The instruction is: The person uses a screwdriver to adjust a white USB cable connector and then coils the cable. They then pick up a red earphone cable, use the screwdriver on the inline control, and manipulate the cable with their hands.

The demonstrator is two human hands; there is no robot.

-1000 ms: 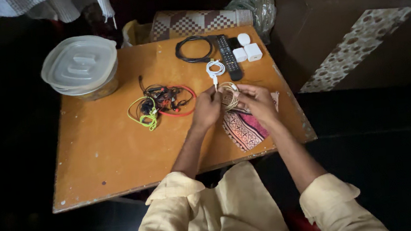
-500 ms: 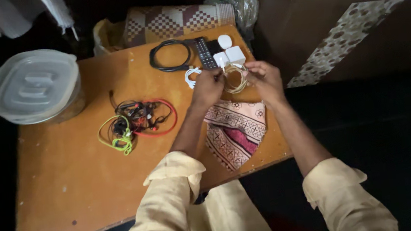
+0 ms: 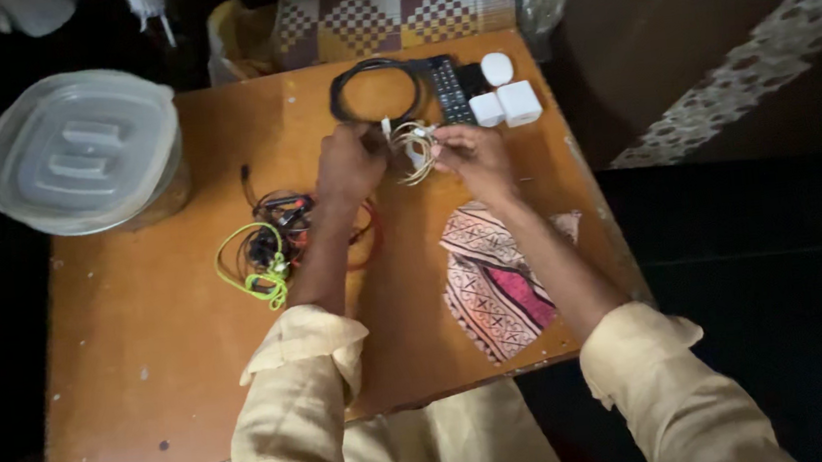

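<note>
Both my hands are at the far middle of the wooden table (image 3: pixel 175 384). My left hand (image 3: pixel 348 163) and my right hand (image 3: pixel 471 153) together hold a small coil of white cable (image 3: pixel 412 146) just above the tabletop. A black coiled cable (image 3: pixel 372 91) and a black remote control (image 3: pixel 446 88) lie just beyond the hands. White charger blocks (image 3: pixel 507 101) sit to the right of the remote. A tangle of black, red and yellow-green cables (image 3: pixel 272 246) lies left of my left forearm.
A patterned fabric pouch (image 3: pixel 496 283) lies under my right forearm near the table's right edge. A clear lidded plastic container (image 3: pixel 82 152) stands at the far left corner. A rolled checkered mat (image 3: pixel 380 13) and plastic bags sit behind the table. The floor to the right is dark.
My hands have carried the white cable coil away from the pouch toward the far edge, close to the black cable and remote. The camera view has shifted with them.
</note>
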